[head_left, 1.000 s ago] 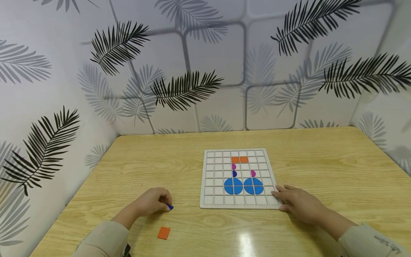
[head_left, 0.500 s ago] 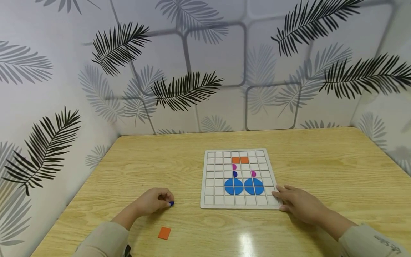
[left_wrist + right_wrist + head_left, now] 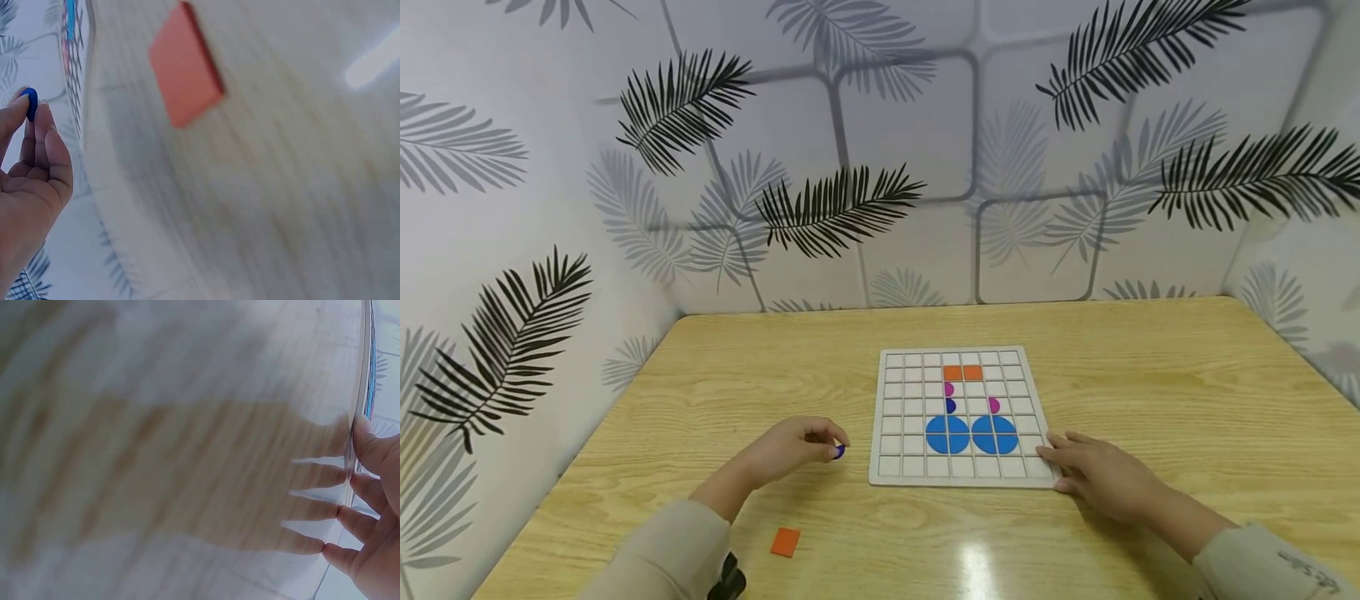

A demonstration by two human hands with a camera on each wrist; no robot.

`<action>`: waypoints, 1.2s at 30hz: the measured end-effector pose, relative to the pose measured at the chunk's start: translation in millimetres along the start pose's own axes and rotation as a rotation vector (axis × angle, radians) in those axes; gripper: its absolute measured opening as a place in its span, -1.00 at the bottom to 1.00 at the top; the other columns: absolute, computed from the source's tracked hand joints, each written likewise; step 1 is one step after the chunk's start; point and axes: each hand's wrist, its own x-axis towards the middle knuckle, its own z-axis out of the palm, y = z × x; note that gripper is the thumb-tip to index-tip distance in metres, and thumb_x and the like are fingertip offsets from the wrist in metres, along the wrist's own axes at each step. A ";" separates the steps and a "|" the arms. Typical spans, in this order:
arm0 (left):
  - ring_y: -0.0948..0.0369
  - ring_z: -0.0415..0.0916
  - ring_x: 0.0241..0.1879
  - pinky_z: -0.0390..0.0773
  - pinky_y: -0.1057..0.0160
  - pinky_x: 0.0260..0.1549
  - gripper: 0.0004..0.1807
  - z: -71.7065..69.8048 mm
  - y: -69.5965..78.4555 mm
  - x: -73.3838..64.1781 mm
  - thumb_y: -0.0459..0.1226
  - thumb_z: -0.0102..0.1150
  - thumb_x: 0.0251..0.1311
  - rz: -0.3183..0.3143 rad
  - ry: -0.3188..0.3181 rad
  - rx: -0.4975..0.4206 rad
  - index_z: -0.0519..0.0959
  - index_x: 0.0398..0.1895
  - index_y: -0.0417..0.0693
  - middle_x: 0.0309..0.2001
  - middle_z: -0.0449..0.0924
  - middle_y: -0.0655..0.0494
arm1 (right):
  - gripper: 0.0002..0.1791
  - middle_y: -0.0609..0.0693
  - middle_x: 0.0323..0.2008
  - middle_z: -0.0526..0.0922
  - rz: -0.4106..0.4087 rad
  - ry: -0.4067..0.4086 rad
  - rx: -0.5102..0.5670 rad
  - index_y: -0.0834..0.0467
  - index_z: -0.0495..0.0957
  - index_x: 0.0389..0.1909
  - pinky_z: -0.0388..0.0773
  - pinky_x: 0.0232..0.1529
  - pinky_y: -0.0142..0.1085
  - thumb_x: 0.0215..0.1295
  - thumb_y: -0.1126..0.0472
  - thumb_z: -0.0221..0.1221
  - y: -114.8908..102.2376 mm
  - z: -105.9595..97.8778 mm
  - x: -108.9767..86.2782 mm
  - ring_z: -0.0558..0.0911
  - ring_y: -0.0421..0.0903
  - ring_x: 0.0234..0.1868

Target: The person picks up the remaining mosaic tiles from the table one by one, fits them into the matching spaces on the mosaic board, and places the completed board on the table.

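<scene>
Between thumb and fingertips my left hand pinches a small dark blue piece, raised over the table left of the white grid board. Fingers partly cover the piece in the head view. On the board lie two orange squares, two magenta half-rounds, a dark blue half-round and two light blue discs made of quarter pieces. At the board's lower right corner, my right hand rests its extended fingers on the edge and the tabletop.
A loose orange square tile lies on the wooden table near my left sleeve. Behind the table stands a wall with a leaf pattern. A bright light reflection shows at the table's front.
My left hand has moved right and away from me, toward the board, carrying the dark blue piece. The right hand, the board and the loose orange tile stay in place.
</scene>
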 end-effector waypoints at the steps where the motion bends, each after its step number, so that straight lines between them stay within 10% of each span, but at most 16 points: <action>1: 0.10 0.37 -0.34 0.39 0.11 -0.30 -0.80 1.8 4.1 2.7 -0.28 0.01 0.15 0.007 0.000 -0.001 0.50 -0.21 -0.18 -0.38 0.43 0.06 | -0.56 0.23 0.05 0.37 0.003 0.001 0.000 0.22 0.43 0.02 0.24 -0.06 0.08 0.10 0.14 0.12 0.0 0.1 -0.1 0.29 0.27 0.05; 14: 0.16 0.43 -0.38 0.42 0.25 -0.31 -0.88 22.2 64.1 38.0 -0.38 0.04 0.11 0.081 0.010 0.028 0.50 -0.29 -0.22 -0.43 0.50 0.02 | -0.56 0.23 0.06 0.36 0.011 -0.002 0.001 0.23 0.43 0.01 0.23 -0.05 0.08 0.09 0.16 0.12 0.6 -0.5 0.6 0.29 0.27 0.06; 36: 0.18 0.49 -0.37 0.45 0.21 -0.32 -0.87 63.7 74.8 127.8 -0.31 0.07 0.10 0.116 0.017 0.071 0.52 -0.28 -0.11 -0.40 0.47 0.14 | -0.56 0.23 0.04 0.38 -0.029 0.013 -0.018 0.23 0.44 0.00 0.26 -0.08 0.07 0.09 0.15 0.13 5.0 -0.5 -0.9 0.32 0.27 0.02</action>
